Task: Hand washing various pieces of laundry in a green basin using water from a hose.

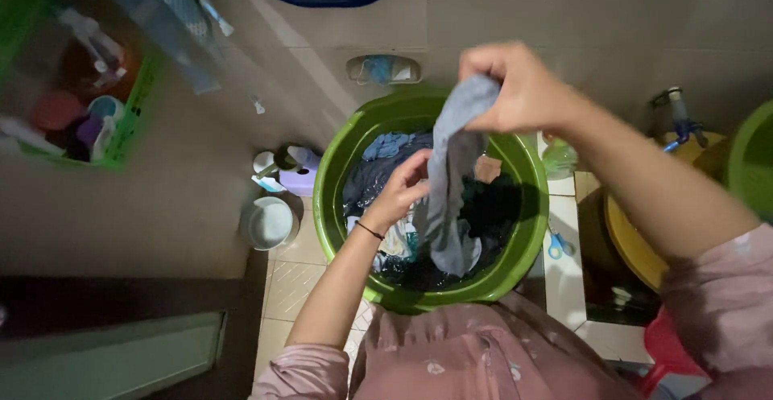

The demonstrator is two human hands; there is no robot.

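above the green basin (527, 175) of dark laundry, your right hand (515, 86) pinches a grey cloth (447, 183) shut while your left hand (400, 191) grips its side.

Pink rolled-up sleeves, pink patterned garment, thin black band on the left wrist (369, 230).

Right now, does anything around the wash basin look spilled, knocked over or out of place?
Nothing stands out. The green basin sits upright, holding the wet clothes. The right hand lifts a grey garment; the left hand steadies it. Blue scissors lie on the ledge beside the basin.
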